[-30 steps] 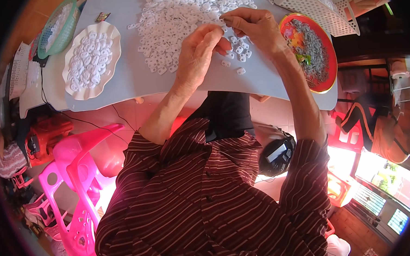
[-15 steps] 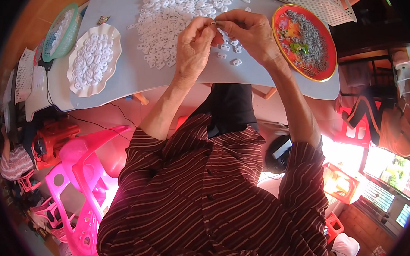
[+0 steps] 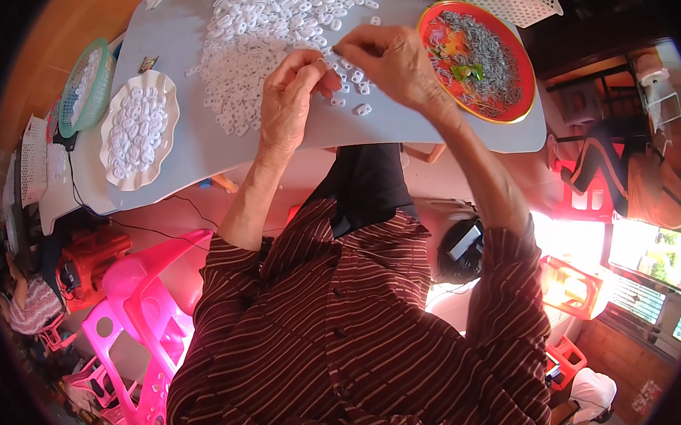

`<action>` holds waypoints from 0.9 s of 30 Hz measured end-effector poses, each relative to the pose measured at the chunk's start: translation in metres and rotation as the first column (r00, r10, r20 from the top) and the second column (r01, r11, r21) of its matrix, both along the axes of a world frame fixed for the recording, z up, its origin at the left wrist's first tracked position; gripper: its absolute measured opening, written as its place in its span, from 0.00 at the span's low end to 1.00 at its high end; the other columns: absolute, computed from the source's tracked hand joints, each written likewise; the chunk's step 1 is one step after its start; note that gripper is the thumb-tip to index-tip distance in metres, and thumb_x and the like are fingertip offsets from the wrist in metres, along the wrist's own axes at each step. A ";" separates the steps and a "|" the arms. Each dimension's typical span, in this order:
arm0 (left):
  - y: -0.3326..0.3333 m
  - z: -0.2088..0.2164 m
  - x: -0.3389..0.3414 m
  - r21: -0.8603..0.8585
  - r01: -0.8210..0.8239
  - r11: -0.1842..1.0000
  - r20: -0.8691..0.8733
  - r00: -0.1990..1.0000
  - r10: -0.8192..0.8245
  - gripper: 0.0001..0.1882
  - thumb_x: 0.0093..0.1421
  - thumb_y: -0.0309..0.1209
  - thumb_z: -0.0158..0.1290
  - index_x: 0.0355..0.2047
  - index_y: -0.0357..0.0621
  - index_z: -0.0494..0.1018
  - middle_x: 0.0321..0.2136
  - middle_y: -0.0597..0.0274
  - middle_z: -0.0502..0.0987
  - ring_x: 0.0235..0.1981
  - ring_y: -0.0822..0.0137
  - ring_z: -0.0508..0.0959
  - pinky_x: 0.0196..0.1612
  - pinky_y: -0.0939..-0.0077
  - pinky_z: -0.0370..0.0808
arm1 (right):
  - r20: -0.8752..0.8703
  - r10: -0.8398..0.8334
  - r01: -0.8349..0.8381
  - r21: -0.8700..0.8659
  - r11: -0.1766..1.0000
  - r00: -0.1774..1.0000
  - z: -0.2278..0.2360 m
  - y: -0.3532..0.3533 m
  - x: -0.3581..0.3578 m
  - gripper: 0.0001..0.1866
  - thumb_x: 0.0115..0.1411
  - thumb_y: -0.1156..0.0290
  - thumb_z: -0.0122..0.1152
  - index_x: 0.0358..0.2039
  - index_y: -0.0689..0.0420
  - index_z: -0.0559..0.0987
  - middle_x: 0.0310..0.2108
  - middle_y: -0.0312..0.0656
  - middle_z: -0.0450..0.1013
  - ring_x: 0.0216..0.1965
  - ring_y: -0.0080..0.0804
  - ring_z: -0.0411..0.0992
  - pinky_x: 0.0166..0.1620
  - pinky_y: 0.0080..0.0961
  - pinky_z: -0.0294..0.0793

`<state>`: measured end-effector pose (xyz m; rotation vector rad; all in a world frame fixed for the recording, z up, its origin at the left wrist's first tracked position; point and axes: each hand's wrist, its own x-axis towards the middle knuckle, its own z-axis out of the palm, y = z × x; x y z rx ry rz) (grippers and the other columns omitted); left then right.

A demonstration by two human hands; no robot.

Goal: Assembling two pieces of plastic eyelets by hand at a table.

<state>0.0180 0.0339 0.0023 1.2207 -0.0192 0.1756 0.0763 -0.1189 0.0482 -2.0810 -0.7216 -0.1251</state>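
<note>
My left hand [image 3: 289, 98] is raised over the near edge of the table, its thumb and fingers pinched together; whatever is in them is too small to make out. To its right, my right hand [image 3: 394, 65] has its thumb and fingertips drawn together, pointing left over loose white plastic pieces [image 3: 362, 109]. What that pinch holds, if anything, is hidden. A large heap of small white two-holed pieces [image 3: 244, 77] spreads beyond and left of my left hand. Right of my right hand, a red plate [image 3: 526, 80] with a gold rim carries many small grey metal parts [image 3: 483, 54], seemingly springs.
On the left stands a scalloped white dish [image 3: 172, 127] of white pieces, beside a green basket [image 3: 100, 100]. A white perforated basket [image 3: 524, 7] is at the far right. Pink chairs [image 3: 131, 309] stand on the floor at left; another person [image 3: 35, 304] sits beyond.
My hands were together at the fingertips over the loose pieces; now they are apart. The left has drawn back slightly, and the view has shifted a little.
</note>
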 end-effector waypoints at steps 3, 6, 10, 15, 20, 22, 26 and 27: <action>0.003 0.000 -0.004 0.006 0.002 1.000 -0.064 0.998 -0.002 0.07 0.57 0.29 0.47 0.30 0.38 0.71 0.20 0.65 0.74 0.23 0.78 0.68 0.29 0.85 0.65 | 0.158 -0.145 0.157 -0.068 0.985 0.977 0.007 -0.030 0.029 0.08 0.48 0.68 0.61 0.27 0.58 0.81 0.20 0.46 0.74 0.22 0.35 0.74 0.29 0.28 0.73; -0.001 0.003 -0.005 0.038 0.039 0.998 -0.049 0.998 -0.037 0.07 0.57 0.29 0.46 0.29 0.38 0.71 0.20 0.65 0.73 0.23 0.78 0.67 0.28 0.85 0.62 | 0.191 -0.274 0.306 -0.164 0.938 0.943 0.017 -0.072 0.058 0.07 0.50 0.71 0.58 0.28 0.61 0.80 0.22 0.49 0.75 0.24 0.35 0.75 0.30 0.29 0.72; 0.004 0.007 -0.012 0.174 0.109 0.979 -0.092 0.991 -0.094 0.09 0.58 0.29 0.43 0.34 0.34 0.67 0.24 0.58 0.71 0.29 0.70 0.68 0.36 0.79 0.66 | 0.414 0.048 -0.088 0.077 0.993 0.909 0.014 -0.109 0.075 0.07 0.48 0.72 0.59 0.27 0.60 0.81 0.22 0.47 0.75 0.23 0.34 0.74 0.29 0.30 0.72; -0.006 0.011 -0.014 0.280 0.047 0.959 -0.074 0.997 -0.027 0.09 0.57 0.29 0.43 0.26 0.37 0.69 0.19 0.64 0.71 0.25 0.75 0.68 0.32 0.80 0.65 | 0.240 0.004 0.067 -0.290 0.955 0.971 0.003 -0.119 0.087 0.06 0.46 0.74 0.58 0.24 0.62 0.79 0.19 0.47 0.74 0.22 0.36 0.73 0.29 0.31 0.72; -0.005 0.010 -0.014 0.283 0.056 0.957 -0.064 0.997 -0.039 0.08 0.57 0.29 0.44 0.26 0.37 0.70 0.19 0.63 0.71 0.26 0.74 0.69 0.34 0.79 0.67 | 0.200 -0.130 0.212 -0.475 0.854 0.971 -0.015 -0.113 0.085 0.09 0.45 0.68 0.60 0.28 0.54 0.82 0.22 0.45 0.75 0.26 0.38 0.75 0.35 0.33 0.74; -0.005 0.010 -0.014 0.285 0.063 0.957 -0.059 0.997 -0.048 0.08 0.57 0.29 0.44 0.26 0.37 0.70 0.19 0.63 0.72 0.26 0.74 0.70 0.35 0.79 0.67 | 0.198 -0.129 0.214 -0.513 0.831 0.972 -0.014 -0.112 0.083 0.09 0.45 0.68 0.60 0.28 0.54 0.82 0.23 0.45 0.76 0.27 0.38 0.75 0.35 0.33 0.74; -0.006 0.013 -0.014 0.350 0.078 0.933 -0.095 0.994 -0.048 0.08 0.57 0.29 0.44 0.28 0.38 0.70 0.20 0.62 0.73 0.26 0.74 0.70 0.35 0.79 0.67 | 0.234 -0.206 0.301 -0.515 0.803 0.950 -0.012 -0.119 0.085 0.08 0.45 0.68 0.60 0.28 0.53 0.81 0.24 0.44 0.76 0.29 0.39 0.75 0.36 0.34 0.74; -0.006 0.013 -0.013 0.351 0.083 0.933 -0.092 0.994 -0.054 0.08 0.57 0.29 0.44 0.28 0.38 0.70 0.20 0.62 0.73 0.26 0.74 0.70 0.35 0.79 0.67 | 0.235 -0.209 0.304 -0.517 0.800 0.949 -0.013 -0.121 0.085 0.08 0.45 0.68 0.60 0.28 0.53 0.81 0.24 0.44 0.76 0.29 0.39 0.75 0.36 0.34 0.74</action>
